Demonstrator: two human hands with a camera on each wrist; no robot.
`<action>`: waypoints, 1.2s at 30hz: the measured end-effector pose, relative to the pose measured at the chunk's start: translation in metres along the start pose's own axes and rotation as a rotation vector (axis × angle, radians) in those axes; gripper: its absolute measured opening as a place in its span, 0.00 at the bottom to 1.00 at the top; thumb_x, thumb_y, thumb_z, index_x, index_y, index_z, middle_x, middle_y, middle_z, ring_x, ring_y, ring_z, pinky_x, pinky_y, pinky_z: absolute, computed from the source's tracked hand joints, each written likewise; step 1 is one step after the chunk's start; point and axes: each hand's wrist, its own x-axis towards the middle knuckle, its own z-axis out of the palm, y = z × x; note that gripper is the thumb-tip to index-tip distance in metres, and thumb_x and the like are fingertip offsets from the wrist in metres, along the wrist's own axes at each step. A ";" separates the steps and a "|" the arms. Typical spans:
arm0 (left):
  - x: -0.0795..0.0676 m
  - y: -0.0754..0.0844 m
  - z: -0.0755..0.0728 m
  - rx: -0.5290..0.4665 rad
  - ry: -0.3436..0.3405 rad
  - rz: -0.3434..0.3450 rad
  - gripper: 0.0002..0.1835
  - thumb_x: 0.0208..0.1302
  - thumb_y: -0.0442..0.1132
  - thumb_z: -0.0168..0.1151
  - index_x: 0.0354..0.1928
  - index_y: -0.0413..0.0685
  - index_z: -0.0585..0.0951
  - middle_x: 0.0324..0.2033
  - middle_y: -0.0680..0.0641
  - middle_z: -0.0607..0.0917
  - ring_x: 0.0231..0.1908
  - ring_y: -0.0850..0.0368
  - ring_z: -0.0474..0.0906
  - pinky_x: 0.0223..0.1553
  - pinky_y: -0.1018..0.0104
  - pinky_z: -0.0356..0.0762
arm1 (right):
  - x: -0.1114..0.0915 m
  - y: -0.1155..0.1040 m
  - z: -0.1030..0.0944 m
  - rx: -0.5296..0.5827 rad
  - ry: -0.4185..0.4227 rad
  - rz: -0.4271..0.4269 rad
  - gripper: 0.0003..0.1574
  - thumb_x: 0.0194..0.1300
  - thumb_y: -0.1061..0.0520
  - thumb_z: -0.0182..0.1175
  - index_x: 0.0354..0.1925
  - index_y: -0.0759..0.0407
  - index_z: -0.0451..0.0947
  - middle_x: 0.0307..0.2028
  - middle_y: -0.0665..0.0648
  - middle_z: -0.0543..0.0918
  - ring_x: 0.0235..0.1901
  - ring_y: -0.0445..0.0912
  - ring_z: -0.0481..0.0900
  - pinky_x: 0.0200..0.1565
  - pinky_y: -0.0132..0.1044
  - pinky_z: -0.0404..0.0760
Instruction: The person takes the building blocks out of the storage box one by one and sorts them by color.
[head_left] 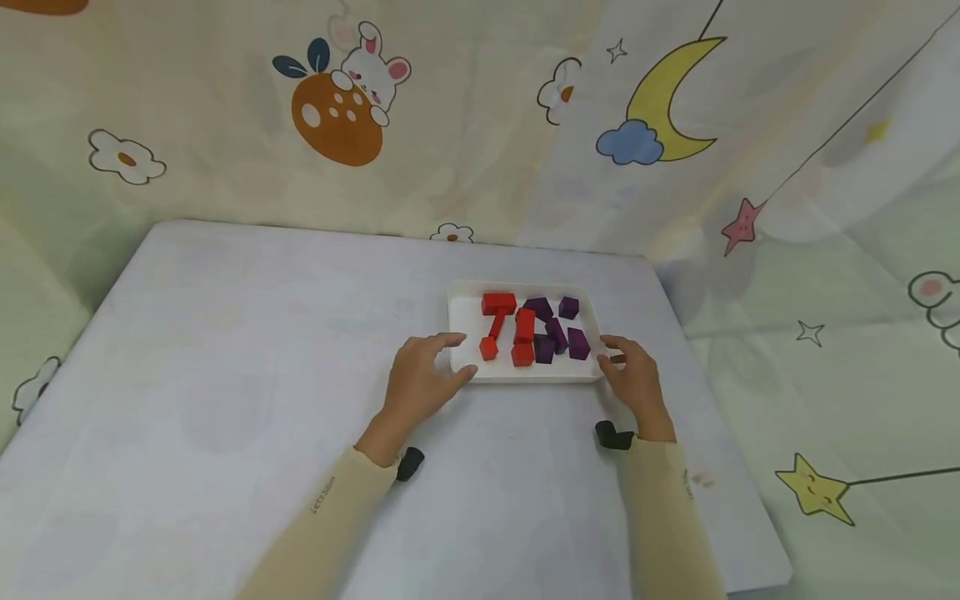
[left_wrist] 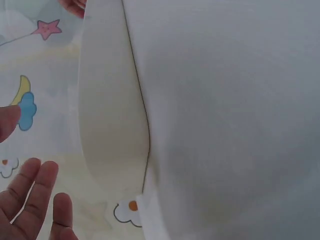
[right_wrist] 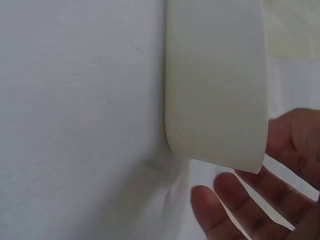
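Running off the lower edge of the head view: two tan sleeves, the upper arms being cut off. Dark wrist pieces are peeking out beside the cuffs, mostly hidden. Left hand is spreading thumb and fingers wide at the tray's left end, pinching nothing; whether the tips are touching is hard to make out. Right hand is resting its loosely parted fingers at the right end, near corner. Both wrist views are showing only the tray's outer wall, which is hiding the contents.

White tray is lying flat toward the far side of the pale table, between the hands. It is looking shallow, rectangular, round-cornered. Red blocks are sitting left of centre, purple blocks right; some are crowding mid-tray, blurring their boundaries. Beyond, printed cloth is hanging behind the table.
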 end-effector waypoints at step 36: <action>0.051 0.015 0.043 0.265 -0.054 -0.016 0.21 0.63 0.46 0.81 0.55 0.47 0.91 0.58 0.42 0.85 0.64 0.42 0.72 0.61 0.44 0.68 | 0.015 0.037 0.016 0.447 -0.106 0.183 0.31 0.84 0.63 0.53 0.79 0.63 0.67 0.76 0.72 0.70 0.67 0.66 0.75 0.53 0.26 0.75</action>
